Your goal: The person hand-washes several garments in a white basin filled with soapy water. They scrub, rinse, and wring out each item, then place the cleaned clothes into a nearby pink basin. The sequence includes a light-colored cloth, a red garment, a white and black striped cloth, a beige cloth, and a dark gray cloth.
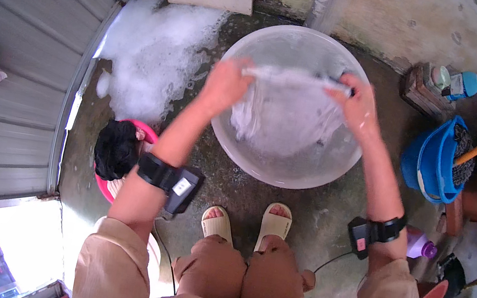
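Observation:
A pale, wet garment (292,110) is stretched between my two hands over a large whitish plastic basin (278,179). My left hand (231,79) grips its upper left corner, and my right hand (356,101) grips the upper right corner, where a dark edge shows by the fingers. Both hands are somewhat blurred. The cloth hangs down from its top edge into the basin, so its lower part is hard to tell from the cloudy water (293,47).
Soap foam (155,54) spreads over the wet floor at left. A pink basin (147,130) holds a black garment (115,149) and other clothes. On the right stand a blue mop bucket (426,157), a blue bottle (464,86) and a purple bottle (419,244). A metal door (27,80) borders the left.

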`<control>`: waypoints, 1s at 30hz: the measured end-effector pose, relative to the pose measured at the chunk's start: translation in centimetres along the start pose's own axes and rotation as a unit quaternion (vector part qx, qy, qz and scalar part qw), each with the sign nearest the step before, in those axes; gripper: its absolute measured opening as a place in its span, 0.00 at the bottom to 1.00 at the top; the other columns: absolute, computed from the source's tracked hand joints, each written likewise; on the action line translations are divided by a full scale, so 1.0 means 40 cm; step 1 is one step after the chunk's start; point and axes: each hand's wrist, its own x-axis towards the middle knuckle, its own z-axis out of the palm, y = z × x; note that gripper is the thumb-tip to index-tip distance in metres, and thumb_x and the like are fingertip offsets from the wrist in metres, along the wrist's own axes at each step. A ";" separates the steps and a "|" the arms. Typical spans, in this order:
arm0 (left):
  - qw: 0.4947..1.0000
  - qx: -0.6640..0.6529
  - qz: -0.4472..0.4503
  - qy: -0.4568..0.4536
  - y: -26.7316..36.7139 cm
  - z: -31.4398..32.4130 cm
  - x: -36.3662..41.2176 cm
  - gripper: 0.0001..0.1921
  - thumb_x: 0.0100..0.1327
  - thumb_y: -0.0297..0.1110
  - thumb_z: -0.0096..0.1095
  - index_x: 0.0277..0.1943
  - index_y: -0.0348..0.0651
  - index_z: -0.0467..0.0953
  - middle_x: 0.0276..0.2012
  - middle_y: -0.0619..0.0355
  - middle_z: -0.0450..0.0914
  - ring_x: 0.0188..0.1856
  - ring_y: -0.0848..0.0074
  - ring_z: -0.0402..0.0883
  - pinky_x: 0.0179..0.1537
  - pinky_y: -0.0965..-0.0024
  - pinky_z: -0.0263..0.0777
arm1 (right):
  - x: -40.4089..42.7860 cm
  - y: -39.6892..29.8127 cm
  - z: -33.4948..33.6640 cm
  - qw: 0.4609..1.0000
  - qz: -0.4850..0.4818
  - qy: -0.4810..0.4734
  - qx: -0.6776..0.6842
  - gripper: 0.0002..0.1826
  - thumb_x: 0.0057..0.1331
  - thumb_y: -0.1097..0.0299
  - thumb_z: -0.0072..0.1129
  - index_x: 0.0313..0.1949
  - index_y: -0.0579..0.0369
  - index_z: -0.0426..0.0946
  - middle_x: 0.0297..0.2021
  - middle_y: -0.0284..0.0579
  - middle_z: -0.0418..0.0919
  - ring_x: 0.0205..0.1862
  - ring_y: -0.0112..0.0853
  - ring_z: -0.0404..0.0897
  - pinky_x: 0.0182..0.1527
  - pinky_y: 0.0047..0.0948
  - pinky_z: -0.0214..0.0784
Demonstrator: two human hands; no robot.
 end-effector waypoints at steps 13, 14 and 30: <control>0.969 -0.192 0.146 0.063 0.175 -0.211 0.068 0.22 0.44 0.16 0.51 0.45 0.43 0.78 0.39 0.63 0.79 0.40 0.82 0.75 0.46 0.78 0.67 | 0.158 -0.224 -0.165 0.990 -0.095 0.007 0.104 0.11 0.52 0.69 0.67 0.32 0.53 0.73 0.27 0.27 0.71 0.31 0.18 0.69 0.35 0.19 0.61; 0.961 -0.247 0.112 0.054 0.139 -0.153 0.069 0.20 0.44 0.17 0.50 0.42 0.41 0.79 0.32 0.60 0.81 0.32 0.83 0.75 0.37 0.79 0.68 | 0.160 -0.155 -0.119 0.994 -0.080 0.011 0.077 0.12 0.50 0.68 0.68 0.30 0.53 0.72 0.25 0.28 0.70 0.29 0.19 0.67 0.33 0.21 0.61; 0.982 -0.091 -0.116 -0.118 -0.223 0.443 -0.175 0.38 0.50 0.31 0.64 0.65 0.43 0.54 0.51 0.39 0.71 0.53 0.50 0.71 0.54 0.58 0.65 | -0.166 0.382 0.454 0.936 0.292 -0.180 -0.084 0.36 0.50 0.45 0.63 0.58 0.43 0.67 0.53 0.56 0.70 0.56 0.50 0.69 0.55 0.44 0.63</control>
